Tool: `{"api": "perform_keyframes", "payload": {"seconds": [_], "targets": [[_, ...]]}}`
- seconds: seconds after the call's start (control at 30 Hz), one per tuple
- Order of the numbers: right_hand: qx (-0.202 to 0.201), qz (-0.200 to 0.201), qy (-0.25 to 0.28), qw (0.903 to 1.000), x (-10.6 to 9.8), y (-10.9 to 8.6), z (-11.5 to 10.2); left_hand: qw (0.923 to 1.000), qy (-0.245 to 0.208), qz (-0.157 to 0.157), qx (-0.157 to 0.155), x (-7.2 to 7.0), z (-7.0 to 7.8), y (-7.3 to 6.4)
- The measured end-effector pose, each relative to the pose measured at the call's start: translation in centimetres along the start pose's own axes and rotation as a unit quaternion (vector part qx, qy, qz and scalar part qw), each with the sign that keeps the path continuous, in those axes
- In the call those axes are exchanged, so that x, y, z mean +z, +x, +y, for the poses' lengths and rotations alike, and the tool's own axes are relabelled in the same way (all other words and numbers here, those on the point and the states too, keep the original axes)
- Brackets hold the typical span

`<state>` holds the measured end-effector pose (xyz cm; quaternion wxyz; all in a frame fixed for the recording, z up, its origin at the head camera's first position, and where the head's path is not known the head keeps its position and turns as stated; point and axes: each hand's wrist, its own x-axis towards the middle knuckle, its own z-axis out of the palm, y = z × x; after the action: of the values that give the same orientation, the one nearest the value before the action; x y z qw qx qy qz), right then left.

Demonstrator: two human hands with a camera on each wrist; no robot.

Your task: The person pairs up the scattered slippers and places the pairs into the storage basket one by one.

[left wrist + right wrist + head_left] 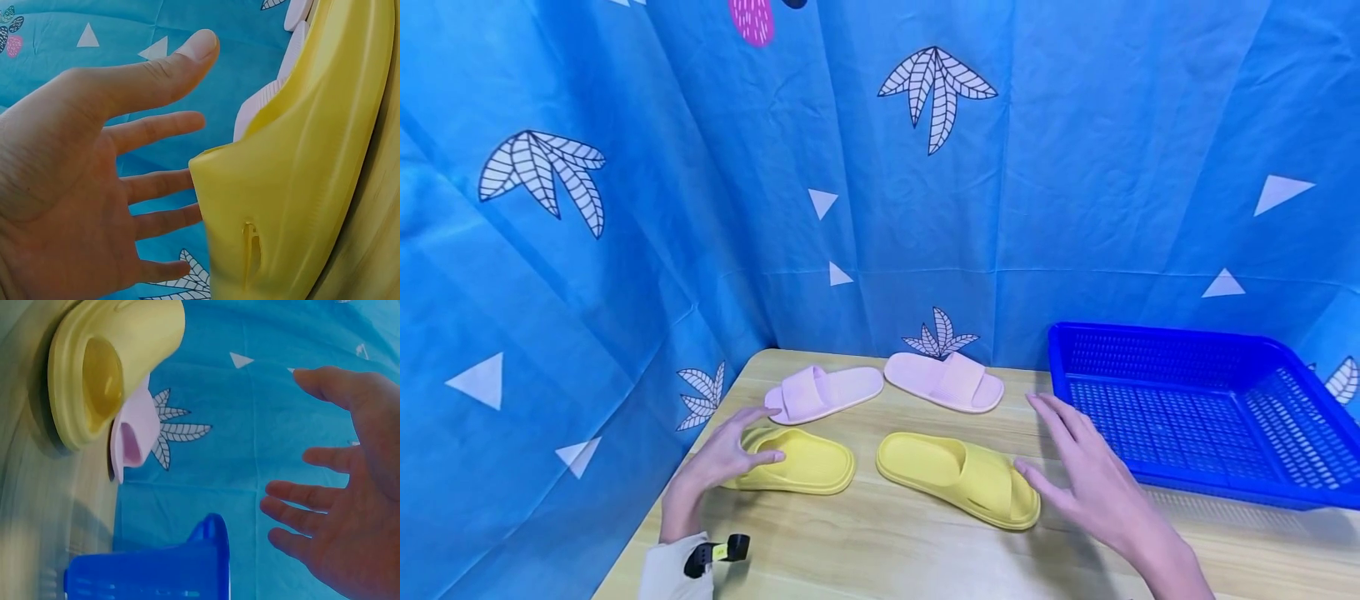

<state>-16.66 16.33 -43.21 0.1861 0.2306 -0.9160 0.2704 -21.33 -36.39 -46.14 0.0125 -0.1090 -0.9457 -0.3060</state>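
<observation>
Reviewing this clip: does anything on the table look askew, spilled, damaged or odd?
Only the layout: the left yellow slipper and right yellow slipper lie heel to heel, toes pointing apart, rather than side by side; behind them, the left pink slipper and right pink slipper do likewise. I see no spill or damage.

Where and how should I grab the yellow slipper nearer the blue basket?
Probably by the raised strap of that yellow slipper, coming from its toe end, where your right hand hovers with fingers apart. The slipper lies sole down, so the strap arches above the footbed, and the toe opening leaves a gap where a finger could likely hook under.
</observation>
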Motion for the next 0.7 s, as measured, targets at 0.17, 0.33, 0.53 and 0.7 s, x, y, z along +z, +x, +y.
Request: {"api": "perform_keyframes", "payload": {"seconds": [0.17, 0.33, 0.53, 0.7], "targets": [[-0.007, -0.005, -0.001, 1.0, 0.8, 0.0, -0.4, 0.9999, -0.005, -0.01, -0.007, 0.2, -0.4, 0.0], [-0.013, -0.015, -0.001, 0.9998, 1.6, -0.1, -0.5, 0.9994, -0.014, -0.027, -0.014, 0.2, -0.6, -0.1], [-0.019, -0.025, 0.0, 0.9995, 2.6, -0.3, -0.7, 0.9988, -0.022, -0.042, -0.012, 0.1, -0.7, -0.1], [-0.023, -0.041, 0.003, 0.9989, 3.4, -0.3, -0.8, 0.9981, -0.029, -0.052, -0.013, 0.3, -1.1, 0.0]]}}
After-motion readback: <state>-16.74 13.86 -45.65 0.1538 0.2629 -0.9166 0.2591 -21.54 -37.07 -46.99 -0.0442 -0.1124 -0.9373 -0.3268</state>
